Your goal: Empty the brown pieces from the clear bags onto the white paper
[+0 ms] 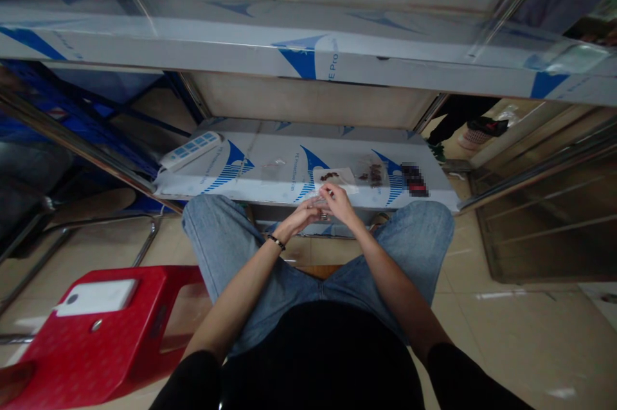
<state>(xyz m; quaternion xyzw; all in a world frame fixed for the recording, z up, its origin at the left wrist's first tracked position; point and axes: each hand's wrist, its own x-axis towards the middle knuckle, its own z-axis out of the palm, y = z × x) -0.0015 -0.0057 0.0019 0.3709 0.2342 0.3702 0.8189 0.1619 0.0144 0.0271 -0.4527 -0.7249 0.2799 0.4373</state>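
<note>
My left hand (304,216) and my right hand (338,203) meet at the front edge of the low shelf (270,188). Both are closed, fingertips together, on a small clear plastic bag (316,200), mostly hidden by the fingers. Just beyond them lies a white sheet of paper (346,176) with a little heap of dark brown pieces (330,176) on it. To its right is a clear bag (376,174) with more dark pieces. Another thin, clear plastic piece (276,164) rests to the left.
A white power strip (193,150) lies at the shelf's left end, a pixelated dark item (414,180) at its right. Above runs a film-wrapped upper shelf (231,44). A red stool (106,333) carrying a white phone (99,297) stands at left. Another person's leg (456,117) shows behind, right.
</note>
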